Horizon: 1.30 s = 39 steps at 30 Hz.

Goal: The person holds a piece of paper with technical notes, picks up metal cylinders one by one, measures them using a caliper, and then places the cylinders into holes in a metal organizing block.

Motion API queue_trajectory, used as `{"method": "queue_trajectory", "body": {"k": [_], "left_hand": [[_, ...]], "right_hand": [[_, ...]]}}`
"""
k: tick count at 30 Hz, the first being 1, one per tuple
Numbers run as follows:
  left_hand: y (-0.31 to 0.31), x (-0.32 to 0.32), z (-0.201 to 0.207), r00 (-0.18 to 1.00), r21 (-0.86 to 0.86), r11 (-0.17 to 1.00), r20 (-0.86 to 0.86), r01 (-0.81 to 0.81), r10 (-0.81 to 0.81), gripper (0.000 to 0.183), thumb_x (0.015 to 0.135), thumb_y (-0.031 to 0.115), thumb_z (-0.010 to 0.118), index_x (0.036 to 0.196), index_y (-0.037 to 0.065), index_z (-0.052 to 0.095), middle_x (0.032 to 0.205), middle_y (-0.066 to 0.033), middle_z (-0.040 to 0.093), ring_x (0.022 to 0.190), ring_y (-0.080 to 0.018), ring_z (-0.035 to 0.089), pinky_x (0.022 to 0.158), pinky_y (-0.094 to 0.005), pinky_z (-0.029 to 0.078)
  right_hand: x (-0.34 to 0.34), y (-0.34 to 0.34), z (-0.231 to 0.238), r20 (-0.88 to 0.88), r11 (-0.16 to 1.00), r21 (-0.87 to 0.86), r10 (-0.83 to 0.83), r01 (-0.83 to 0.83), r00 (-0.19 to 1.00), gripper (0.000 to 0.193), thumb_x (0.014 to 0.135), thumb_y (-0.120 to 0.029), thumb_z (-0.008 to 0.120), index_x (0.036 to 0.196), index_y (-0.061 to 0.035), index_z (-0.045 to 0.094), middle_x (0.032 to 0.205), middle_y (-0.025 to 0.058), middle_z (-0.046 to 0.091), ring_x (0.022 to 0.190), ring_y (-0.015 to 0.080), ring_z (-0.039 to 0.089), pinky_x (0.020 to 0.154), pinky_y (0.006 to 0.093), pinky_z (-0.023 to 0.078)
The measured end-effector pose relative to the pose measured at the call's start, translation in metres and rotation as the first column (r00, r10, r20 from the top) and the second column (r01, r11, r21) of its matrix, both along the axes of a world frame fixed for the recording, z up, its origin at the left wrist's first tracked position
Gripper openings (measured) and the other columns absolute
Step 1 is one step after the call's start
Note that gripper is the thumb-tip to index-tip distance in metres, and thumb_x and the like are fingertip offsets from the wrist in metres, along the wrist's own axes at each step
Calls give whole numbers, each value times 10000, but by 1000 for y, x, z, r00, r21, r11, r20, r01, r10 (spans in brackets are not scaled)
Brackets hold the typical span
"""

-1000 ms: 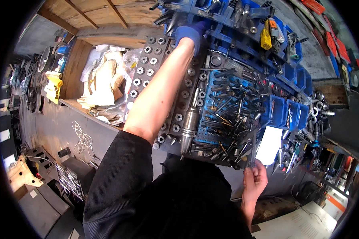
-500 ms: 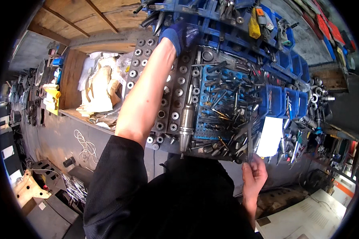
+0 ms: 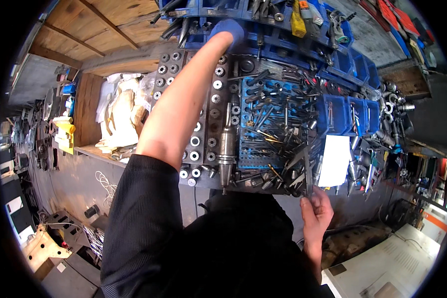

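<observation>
My left hand (image 3: 229,33), in a blue glove, reaches far forward into the lower row of blue bins (image 3: 293,43). Its fingers are hidden among the bins, so their grip does not show. At the bench's near edge, my bare right hand (image 3: 318,213) closes on the lower end of a long, flat grey metal strip (image 3: 308,171); its exact kind is unclear. Between my hands stands a blue rack (image 3: 248,131) crowded with drills and cutters. A large steel tool holder (image 3: 227,149) lies left of it, beside dark trays of round collets (image 3: 212,114).
A white sheet (image 3: 334,161) lies right of the strip, below small blue bins (image 3: 335,113). To the left, a wooden box (image 3: 88,102) holds pale gloves (image 3: 121,111) and plastic. Metal fittings (image 3: 391,111) are heaped at the far right. A white cable (image 3: 105,187) hangs below the box.
My left hand has shifted slightly along the bins, with its fingers now less visible. My right hand still holds the metal strip at nearly the same place. The whole view has shifted a little.
</observation>
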<state>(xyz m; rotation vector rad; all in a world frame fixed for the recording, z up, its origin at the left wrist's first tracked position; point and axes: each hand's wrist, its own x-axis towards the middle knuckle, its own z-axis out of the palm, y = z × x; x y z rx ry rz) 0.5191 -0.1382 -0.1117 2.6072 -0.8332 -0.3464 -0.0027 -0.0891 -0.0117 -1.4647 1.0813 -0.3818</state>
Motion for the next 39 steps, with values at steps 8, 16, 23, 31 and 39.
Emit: {"method": "queue_trajectory", "body": {"k": [8, 16, 23, 31, 39], "left_hand": [[-17, 58, -48, 998, -13, 998, -19, 64, -64, 441, 788, 362, 637, 1096, 55, 710, 1156, -205, 682, 1017, -336, 654, 892, -436, 495], [-9, 86, -73, 988, 19, 988, -3, 155, -155, 314, 792, 283, 693, 983, 36, 726, 934, -104, 711, 798, -219, 624, 711, -373, 503], [2, 74, -80, 950, -410, 894, -308, -180, 50, 418, 954, 374, 490, 1226, 102, 652, 1250, -134, 637, 1135, -307, 595, 909, -394, 487], [-23, 43, -63, 882, -129, 884, 99, -448, 461, 501, 951, 417, 489, 1348, 120, 558, 1364, -153, 556, 1226, -331, 576, 986, -409, 486], [2, -2, -49, 791, -673, 482, -264, -561, 551, 515, 837, 451, 674, 1139, 34, 691, 1117, -200, 704, 1032, -365, 673, 891, -425, 514]], "right_hand": [[-11, -4, 1, -3, 1000, 5, -12, 12, 1000, 390, 882, 57, 654, 1254, 69, 537, 831, -2, 599, 706, 22, 496, 609, 166, 381], [-15, -5, -9, 12, 1000, -14, -6, 7, 1000, 392, 878, 33, 672, 1247, 65, 545, 822, -13, 590, 710, 21, 495, 613, 167, 373], [-9, -6, -7, 42, 998, 30, -53, 52, 998, 389, 876, 29, 674, 1245, 57, 551, 825, -13, 604, 716, 20, 509, 621, 168, 387], [-15, -9, -6, -40, 997, -6, -74, 74, 996, 387, 878, 24, 679, 1244, 57, 555, 786, -14, 598, 673, 15, 497, 589, 163, 373], [-18, -12, -14, -30, 998, -4, -66, 66, 997, 378, 879, 26, 678, 1236, 60, 557, 762, -26, 572, 664, 11, 476, 580, 166, 357]]}}
